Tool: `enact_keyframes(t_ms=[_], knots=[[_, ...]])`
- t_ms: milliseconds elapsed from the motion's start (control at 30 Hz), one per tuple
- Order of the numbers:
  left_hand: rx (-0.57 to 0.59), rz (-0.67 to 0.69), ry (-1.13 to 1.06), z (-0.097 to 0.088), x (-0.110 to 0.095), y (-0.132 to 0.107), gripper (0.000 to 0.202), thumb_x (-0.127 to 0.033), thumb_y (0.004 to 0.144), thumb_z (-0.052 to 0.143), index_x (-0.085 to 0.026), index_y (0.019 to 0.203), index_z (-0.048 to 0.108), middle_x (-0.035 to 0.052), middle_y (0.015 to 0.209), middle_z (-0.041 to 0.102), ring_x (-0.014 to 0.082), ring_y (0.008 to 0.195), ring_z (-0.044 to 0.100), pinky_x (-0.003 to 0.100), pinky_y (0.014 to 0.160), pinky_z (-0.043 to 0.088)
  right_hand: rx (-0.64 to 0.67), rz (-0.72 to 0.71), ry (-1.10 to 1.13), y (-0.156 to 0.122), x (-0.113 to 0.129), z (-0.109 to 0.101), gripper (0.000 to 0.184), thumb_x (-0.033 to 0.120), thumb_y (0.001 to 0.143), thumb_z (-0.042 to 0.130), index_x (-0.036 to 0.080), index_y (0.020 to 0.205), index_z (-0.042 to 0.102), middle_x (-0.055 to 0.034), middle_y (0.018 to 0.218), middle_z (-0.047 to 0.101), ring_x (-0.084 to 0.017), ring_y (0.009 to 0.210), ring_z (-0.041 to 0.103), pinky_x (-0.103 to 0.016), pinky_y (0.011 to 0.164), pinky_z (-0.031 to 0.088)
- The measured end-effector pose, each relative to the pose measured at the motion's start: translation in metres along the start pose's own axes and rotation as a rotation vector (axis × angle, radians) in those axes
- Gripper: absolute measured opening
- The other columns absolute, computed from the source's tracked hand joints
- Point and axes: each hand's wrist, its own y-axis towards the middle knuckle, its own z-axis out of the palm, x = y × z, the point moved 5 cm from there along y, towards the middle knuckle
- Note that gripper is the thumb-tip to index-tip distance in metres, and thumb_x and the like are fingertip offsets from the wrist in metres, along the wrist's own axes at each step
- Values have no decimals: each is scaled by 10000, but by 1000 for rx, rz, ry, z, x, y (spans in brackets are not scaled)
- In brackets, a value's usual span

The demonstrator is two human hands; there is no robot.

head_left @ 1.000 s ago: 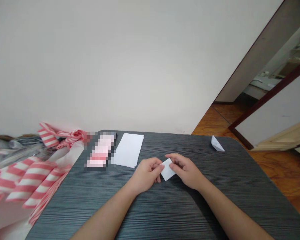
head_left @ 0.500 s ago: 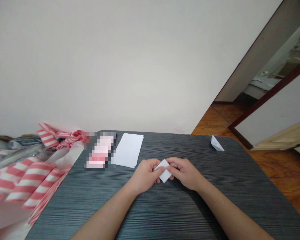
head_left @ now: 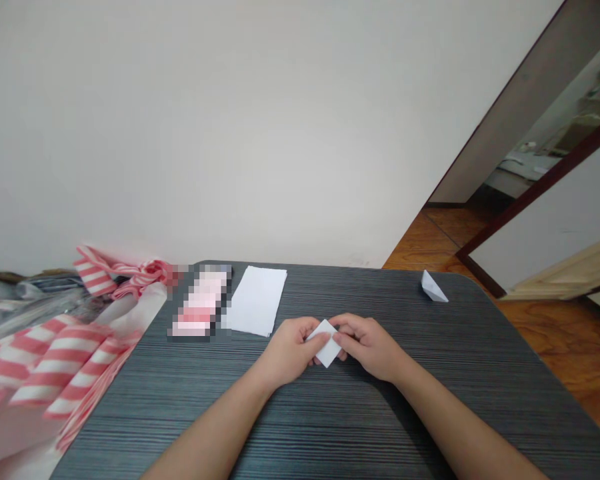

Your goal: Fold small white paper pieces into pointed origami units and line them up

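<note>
A small folded paper, white and diamond-shaped, is held between my two hands above the dark table. My left hand pinches its left side, thumb on top and fingers curled beneath. On the right side my right hand grips it the same way, its thumb lying near the paper's middle. The fingers under the paper are partly hidden. Beyond my left hand lies a stack of white paper sheets. A folded paper boat rests at the table's far right.
The dark wood-grain table reaches back to a pale wall. A blurred-out pinkish object lies left of the sheets. Red-and-white striped cloth is heaped beyond the left edge. Wooden floor shows at the right.
The folded paper has shifted very slightly left and tilted a little in my fingers. Both hands keep their hold, and everything else stays in place.
</note>
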Motion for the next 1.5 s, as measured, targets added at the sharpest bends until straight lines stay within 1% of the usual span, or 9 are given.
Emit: enact_keyframes(t_ms=[133, 300, 400, 533, 800, 1133, 1267, 1367, 1500], knots=[[-32, -24, -35, -3, 5, 1, 259, -367, 835, 479, -137, 763, 575, 12, 609, 584, 100, 499, 503, 198, 460, 387, -61, -32, 25, -4, 4, -4, 150, 200, 919, 401, 193, 1051, 472, 11, 677, 598, -124, 626, 583, -253, 630, 462], [-48, -29, -107, -3, 7, 4, 257, -380, 832, 488, -144, 743, 542, 6, 582, 582, 93, 471, 492, 195, 446, 386, -36, -239, -112, -6, 19, -8, 192, 126, 898, 394, 188, 947, 568, -54, 909, 596, -152, 850, 563, -305, 784, 440], [-48, -31, -129, -3, 7, 5, 266, -393, 829, 493, -144, 744, 535, 6, 562, 587, 92, 461, 495, 191, 442, 383, -9, -294, -140, -5, 20, -7, 203, 115, 870, 441, 194, 984, 590, -69, 977, 580, -160, 876, 553, -301, 771, 444], [-56, -44, -120, -3, 8, 4, 277, -405, 824, 498, -143, 736, 525, 6, 537, 590, 91, 447, 497, 187, 434, 378, -18, -261, -178, -3, 14, -6, 190, 161, 850, 512, 208, 1003, 613, -70, 970, 583, -149, 784, 562, -271, 676, 454], [-53, -44, -122, -3, 8, 3, 282, -406, 823, 499, -153, 698, 490, 1, 524, 578, 90, 437, 489, 189, 428, 375, -45, -294, -187, -3, 13, -9, 159, 236, 849, 560, 231, 967, 666, -50, 923, 604, -152, 814, 577, -277, 730, 449], [-5, -8, -74, -1, 4, 3, 348, -428, 867, 403, -138, 766, 569, 1, 532, 569, 97, 454, 499, 204, 458, 390, -89, -209, -192, -2, 14, -12, 152, 266, 857, 543, 193, 840, 675, -43, 842, 592, -134, 710, 553, -253, 642, 433], [26, 18, -102, 1, -2, 2, 276, -386, 824, 500, -139, 909, 587, 29, 719, 625, 94, 518, 531, 203, 477, 408, -138, -131, -190, 0, 11, -14, 162, 255, 860, 531, 179, 775, 646, -35, 760, 579, -137, 677, 535, -255, 626, 424], [18, 10, -53, 1, -3, 1, 253, -330, 772, 580, -140, 940, 591, 16, 701, 609, 102, 550, 545, 199, 495, 414, -155, -75, -111, 1, 6, -12, 126, 262, 862, 526, 176, 815, 605, -27, 764, 582, -136, 677, 536, -257, 631, 425], [0, 11, -30, 1, -5, 0, 245, -344, 832, 479, -133, 873, 598, 28, 706, 629, 89, 508, 527, 200, 490, 406, -128, -34, 55, 0, 1, -6, 113, 285, 874, 507, 180, 896, 542, -22, 776, 595, -134, 690, 552, -255, 644, 436]])
